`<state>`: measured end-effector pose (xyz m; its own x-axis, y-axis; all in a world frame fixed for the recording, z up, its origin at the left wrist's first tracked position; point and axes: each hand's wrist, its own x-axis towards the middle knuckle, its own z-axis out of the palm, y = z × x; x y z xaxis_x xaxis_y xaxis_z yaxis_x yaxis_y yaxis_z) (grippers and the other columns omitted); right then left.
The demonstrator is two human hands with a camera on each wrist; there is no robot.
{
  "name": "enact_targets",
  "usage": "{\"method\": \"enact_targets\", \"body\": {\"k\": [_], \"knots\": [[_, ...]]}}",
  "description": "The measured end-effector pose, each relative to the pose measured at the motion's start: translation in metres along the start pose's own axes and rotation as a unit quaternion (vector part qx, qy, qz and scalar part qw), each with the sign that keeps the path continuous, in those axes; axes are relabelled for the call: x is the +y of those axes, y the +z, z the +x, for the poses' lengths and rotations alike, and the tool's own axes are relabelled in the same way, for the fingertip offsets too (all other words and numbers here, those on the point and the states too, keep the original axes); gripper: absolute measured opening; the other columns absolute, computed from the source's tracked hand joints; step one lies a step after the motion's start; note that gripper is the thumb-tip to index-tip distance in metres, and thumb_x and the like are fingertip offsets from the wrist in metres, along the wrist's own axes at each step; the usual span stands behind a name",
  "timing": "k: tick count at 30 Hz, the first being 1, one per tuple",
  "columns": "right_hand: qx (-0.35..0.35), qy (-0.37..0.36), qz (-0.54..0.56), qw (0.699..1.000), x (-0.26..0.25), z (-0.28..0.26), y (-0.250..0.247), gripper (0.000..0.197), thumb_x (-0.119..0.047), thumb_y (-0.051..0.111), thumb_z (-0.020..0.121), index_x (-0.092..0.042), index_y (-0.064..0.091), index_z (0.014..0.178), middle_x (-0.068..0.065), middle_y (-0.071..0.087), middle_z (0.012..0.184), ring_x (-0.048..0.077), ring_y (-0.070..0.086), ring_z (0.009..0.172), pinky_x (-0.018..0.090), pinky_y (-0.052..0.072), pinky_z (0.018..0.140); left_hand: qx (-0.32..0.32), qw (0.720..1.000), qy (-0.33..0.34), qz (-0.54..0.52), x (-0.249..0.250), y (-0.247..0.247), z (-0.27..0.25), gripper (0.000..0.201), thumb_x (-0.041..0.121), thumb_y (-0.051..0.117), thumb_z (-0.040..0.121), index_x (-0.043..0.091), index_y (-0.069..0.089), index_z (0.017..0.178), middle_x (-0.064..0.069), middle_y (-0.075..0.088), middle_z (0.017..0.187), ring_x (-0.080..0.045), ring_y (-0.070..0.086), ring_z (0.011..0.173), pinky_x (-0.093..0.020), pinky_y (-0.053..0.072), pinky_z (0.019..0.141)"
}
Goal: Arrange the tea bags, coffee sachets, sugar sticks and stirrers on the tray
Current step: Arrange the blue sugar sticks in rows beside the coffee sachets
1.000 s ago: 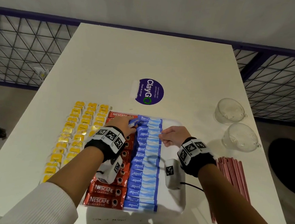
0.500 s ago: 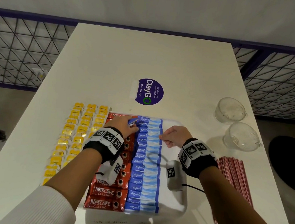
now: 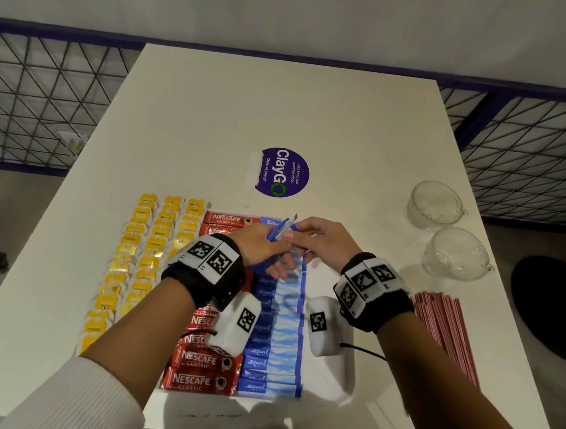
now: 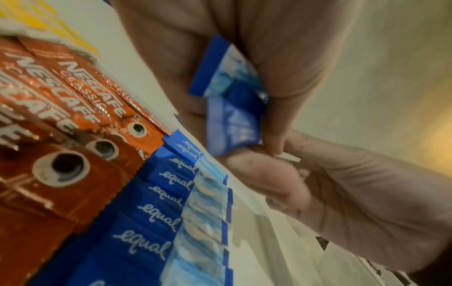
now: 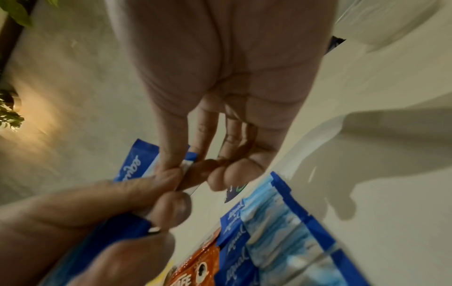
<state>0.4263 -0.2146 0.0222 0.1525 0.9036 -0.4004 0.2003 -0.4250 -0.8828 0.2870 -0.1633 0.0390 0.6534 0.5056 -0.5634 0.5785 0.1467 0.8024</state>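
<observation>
Coffee sachets [image 3: 200,380] and sugar sticks [image 3: 271,362] are rowed on the tray [image 3: 341,384]; tea bags [image 3: 142,261] and stirrers [image 3: 441,331] remain on the table [image 3: 283,112]. Spare sticks [image 3: 282,229] are pinched by both the left hand [image 3: 258,248] and the right hand [image 3: 323,241].

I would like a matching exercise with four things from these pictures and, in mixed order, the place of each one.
Things:
1. tea bags
2. Nescafe sachets
3. stirrers
4. glass cups

Places:
A. far right on the table, beyond the stirrers
B. on the table, left of the tray
C. on the tray, left of the Equal sticks
D. on the table, right of the tray

Pairs: 1-B, 2-C, 3-D, 4-A
</observation>
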Motion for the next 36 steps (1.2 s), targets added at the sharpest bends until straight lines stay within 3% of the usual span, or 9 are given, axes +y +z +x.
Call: {"method": "enact_targets", "body": {"k": [3, 7, 10, 15, 18, 24, 29, 32, 36], "knots": [[0.012, -0.009, 0.022, 1.000, 0.003, -0.003, -0.003, 0.013, -0.013, 0.066, 0.084, -0.014, 0.060, 0.073, 0.004, 0.055, 0.064, 0.001, 0.051, 0.042, 0.012, 0.041, 0.042, -0.004, 0.999, -0.013, -0.033, 0.003, 0.003, -0.007, 0.018, 0.023, 0.044, 0.097, 0.010, 0.056, 0.094, -0.004, 0.065, 0.072, -0.007, 0.059, 0.042, -0.018, 0.049, 0.044], [0.057, 0.016, 0.074, 0.995, 0.008, -0.005, -0.010, 0.013, -0.010, 0.065, 0.085, -0.007, 0.058, 0.074, 0.009, 0.054, 0.060, 0.003, 0.047, 0.037, 0.013, 0.038, 0.039, 0.030, 0.999, -0.020, 0.002, 0.001, 0.003, -0.017, 0.033, 0.032, 0.037, 0.099, 0.012, 0.055, 0.081, 0.008, 0.056, 0.039, -0.002, 0.043, 0.029, -0.012, 0.039, 0.040], [0.078, 0.034, 0.117, 0.989, 0.011, -0.005, -0.016, 0.011, -0.008, 0.064, 0.085, -0.003, 0.057, 0.077, 0.007, 0.055, 0.058, 0.002, 0.045, 0.033, 0.014, 0.039, 0.037, 0.040, 0.999, -0.033, -0.003, -0.005, -0.001, -0.022, 0.036, 0.034, 0.039, 0.098, 0.011, 0.058, 0.077, 0.006, 0.044, 0.030, -0.005, 0.031, 0.026, -0.017, 0.029, 0.041], [0.065, 0.051, 0.155, 0.984, 0.012, -0.008, -0.017, 0.012, -0.002, 0.064, 0.084, -0.006, 0.056, 0.075, 0.010, 0.056, 0.060, 0.006, 0.046, 0.036, 0.016, 0.040, 0.039, 0.072, 0.993, -0.056, -0.078, -0.012, -0.001, -0.025, 0.021, 0.021, 0.047, 0.096, 0.008, 0.057, 0.082, 0.006, 0.051, 0.033, -0.005, 0.025, 0.025, -0.014, 0.020, 0.034], [0.045, 0.060, 0.185, 0.980, 0.009, -0.012, -0.017, 0.013, 0.002, 0.062, 0.083, -0.006, 0.056, 0.076, 0.013, 0.056, 0.063, 0.008, 0.047, 0.037, 0.018, 0.042, 0.040, 0.098, 0.986, -0.062, -0.115, -0.020, -0.002, -0.024, 0.013, 0.018, 0.051, 0.094, 0.007, 0.059, 0.097, 0.006, 0.065, 0.052, -0.003, 0.026, 0.028, -0.015, 0.022, 0.032], [0.018, 0.075, 0.201, 0.976, 0.012, -0.016, -0.016, 0.011, 0.003, 0.064, 0.082, -0.006, 0.059, 0.077, 0.013, 0.057, 0.063, 0.010, 0.049, 0.041, 0.019, 0.045, 0.044, 0.143, 0.976, -0.079, -0.144, -0.020, -0.002, -0.029, 0.034, 0.034, 0.046, 0.096, 0.004, 0.060, 0.100, 0.007, 0.056, 0.037, -0.004, 0.023, 0.024, -0.013, 0.019, 0.030], [-0.004, 0.077, 0.208, 0.975, 0.014, -0.017, -0.013, 0.009, 0.005, 0.061, 0.083, -0.002, 0.062, 0.077, 0.007, 0.060, 0.061, 0.011, 0.055, 0.050, 0.017, 0.051, 0.052, 0.167, 0.972, -0.087, -0.141, -0.024, -0.003, -0.029, 0.020, 0.027, 0.053, 0.093, 0.009, 0.062, 0.091, 0.008, 0.038, 0.027, -0.005, 0.022, 0.024, -0.012, 0.018, 0.030], [0.005, 0.088, 0.227, 0.970, 0.015, -0.016, -0.010, 0.005, 0.002, 0.058, 0.086, 0.005, 0.062, 0.088, 0.010, 0.058, 0.071, 0.013, 0.057, 0.057, 0.015, 0.053, 0.056, 0.176, 0.971, -0.088, -0.134, -0.030, -0.004, -0.025, 0.016, 0.022, 0.059, 0.090, 0.015, 0.066, 0.102, 0.011, 0.028, 0.031, -0.005, 0.019, 0.027, -0.013, 0.019, 0.031], [0.018, 0.092, 0.198, 0.976, 0.020, -0.014, -0.008, 0.025, 0.007, 0.056, 0.085, 0.014, 0.056, 0.110, 0.011, 0.057, 0.072, 0.007, 0.059, 0.047, 0.013, 0.052, 0.054, 0.193, 0.973, -0.087, -0.094, -0.032, -0.003, -0.021, 0.019, 0.017, 0.060, 0.089, 0.012, 0.066, 0.106, 0.010, 0.038, 0.028, -0.004, 0.024, 0.025, -0.012, 0.022, 0.031]]}}
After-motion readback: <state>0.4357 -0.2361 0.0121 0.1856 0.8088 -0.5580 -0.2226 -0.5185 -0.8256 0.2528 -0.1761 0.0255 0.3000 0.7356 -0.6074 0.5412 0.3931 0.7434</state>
